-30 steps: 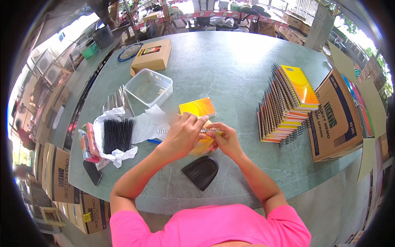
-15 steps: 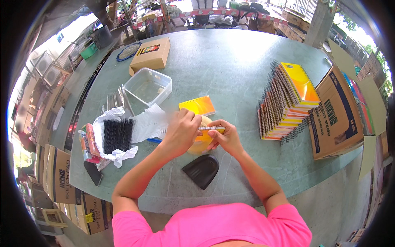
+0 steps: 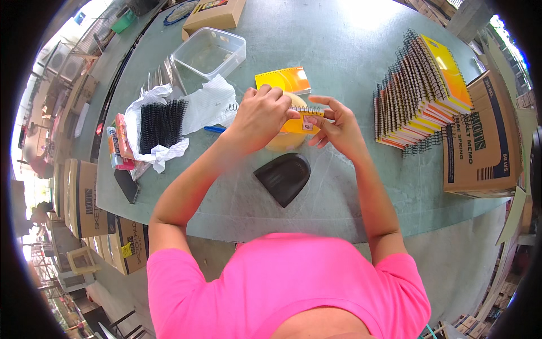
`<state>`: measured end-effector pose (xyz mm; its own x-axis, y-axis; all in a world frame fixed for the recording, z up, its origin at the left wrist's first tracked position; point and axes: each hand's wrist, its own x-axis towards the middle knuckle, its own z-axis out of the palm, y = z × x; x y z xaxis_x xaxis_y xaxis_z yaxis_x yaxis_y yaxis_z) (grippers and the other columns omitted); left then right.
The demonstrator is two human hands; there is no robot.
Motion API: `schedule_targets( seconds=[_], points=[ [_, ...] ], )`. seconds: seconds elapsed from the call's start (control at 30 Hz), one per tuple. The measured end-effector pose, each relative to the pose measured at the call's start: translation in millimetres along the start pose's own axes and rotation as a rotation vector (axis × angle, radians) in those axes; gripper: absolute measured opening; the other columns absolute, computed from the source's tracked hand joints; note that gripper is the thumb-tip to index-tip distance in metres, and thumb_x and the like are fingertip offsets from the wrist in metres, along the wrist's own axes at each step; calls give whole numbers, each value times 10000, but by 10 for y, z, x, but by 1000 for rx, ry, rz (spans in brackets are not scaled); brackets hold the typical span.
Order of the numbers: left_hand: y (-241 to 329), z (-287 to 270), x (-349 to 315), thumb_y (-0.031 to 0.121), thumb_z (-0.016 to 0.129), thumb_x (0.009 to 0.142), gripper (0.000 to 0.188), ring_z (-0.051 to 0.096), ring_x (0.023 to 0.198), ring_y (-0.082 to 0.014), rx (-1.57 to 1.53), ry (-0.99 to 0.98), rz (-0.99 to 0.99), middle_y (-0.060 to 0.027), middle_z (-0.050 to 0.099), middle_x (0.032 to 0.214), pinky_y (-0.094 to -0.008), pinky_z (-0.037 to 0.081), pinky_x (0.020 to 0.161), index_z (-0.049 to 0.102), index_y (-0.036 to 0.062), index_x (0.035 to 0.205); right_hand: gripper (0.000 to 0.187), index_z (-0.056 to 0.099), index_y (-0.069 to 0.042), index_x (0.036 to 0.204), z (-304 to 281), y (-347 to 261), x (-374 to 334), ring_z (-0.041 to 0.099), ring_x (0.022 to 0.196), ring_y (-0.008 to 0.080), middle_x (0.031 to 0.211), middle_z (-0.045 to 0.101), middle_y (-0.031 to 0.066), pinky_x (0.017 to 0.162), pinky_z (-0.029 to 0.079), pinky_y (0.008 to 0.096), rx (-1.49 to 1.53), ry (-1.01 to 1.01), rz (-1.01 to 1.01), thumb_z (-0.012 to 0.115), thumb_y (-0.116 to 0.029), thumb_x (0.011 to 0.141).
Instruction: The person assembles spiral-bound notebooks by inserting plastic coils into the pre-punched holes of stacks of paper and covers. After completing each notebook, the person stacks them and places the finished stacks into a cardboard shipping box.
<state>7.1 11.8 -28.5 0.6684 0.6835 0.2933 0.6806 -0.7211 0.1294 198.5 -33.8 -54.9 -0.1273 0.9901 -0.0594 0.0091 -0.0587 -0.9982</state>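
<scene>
A small yellow-orange notepad (image 3: 293,125) is between my hands, with a wire coil (image 3: 307,109) along its upper edge. The coil's loose end sticks out past my left hand. My left hand (image 3: 264,117) is closed on the left part of the notepad, its thumb near the coil. At the other end, my right hand (image 3: 337,129) has its thumb on the corner and its index finger raised and bent above. Beneath is a round pale-yellow object (image 3: 280,143), partly hidden by the notepad and hands. Another yellow-orange notepad (image 3: 288,79) lies just beyond.
Spiral notepads (image 3: 420,96) form a tall stack at right, beside a carton (image 3: 480,141). At left, black coils (image 3: 162,124) lie on white paper near a clear plastic tub (image 3: 212,53). A dark rounded object (image 3: 284,178) lies nearest me; a blue item (image 3: 214,129) is left of my hands.
The view has tipped down, so the table sits higher in it. My right fingers have spread and the index finger has lifted; more of the notepad's front and coil shows.
</scene>
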Motion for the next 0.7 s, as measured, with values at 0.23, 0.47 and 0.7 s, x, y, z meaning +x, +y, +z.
schedule_targets(
  seconds=[0.23, 0.47, 0.7],
  points=[
    [85, 56, 124, 288, 604, 816, 276, 559, 878, -293, -175, 61, 38, -112, 583, 890, -391, 419, 762, 580, 53, 958, 174, 636, 31, 971, -182, 131, 78, 639, 714, 107, 831, 657, 57, 634, 522, 227, -155, -51, -9, 580, -99, 868],
    [205, 156, 188, 224, 614, 797, 244, 588, 834, -307, -284, 192, 128, -144, 608, 872, -393, 454, 729, 616, 27, 941, 173, 655, 51, 896, -167, 177, 87, 607, 649, 71, 698, 654, 57, 617, 513, 228, -259, -42, 10, 613, -105, 836],
    [259, 179, 260, 121, 612, 731, 191, 596, 765, -308, -475, 85, 156, -146, 611, 798, -399, 461, 706, 626, 15, 890, 150, 658, 32, 877, -161, 176, 59, 611, 635, 75, 703, 662, 65, 605, 506, 233, -266, -39, -16, 579, -91, 843]
  ],
)
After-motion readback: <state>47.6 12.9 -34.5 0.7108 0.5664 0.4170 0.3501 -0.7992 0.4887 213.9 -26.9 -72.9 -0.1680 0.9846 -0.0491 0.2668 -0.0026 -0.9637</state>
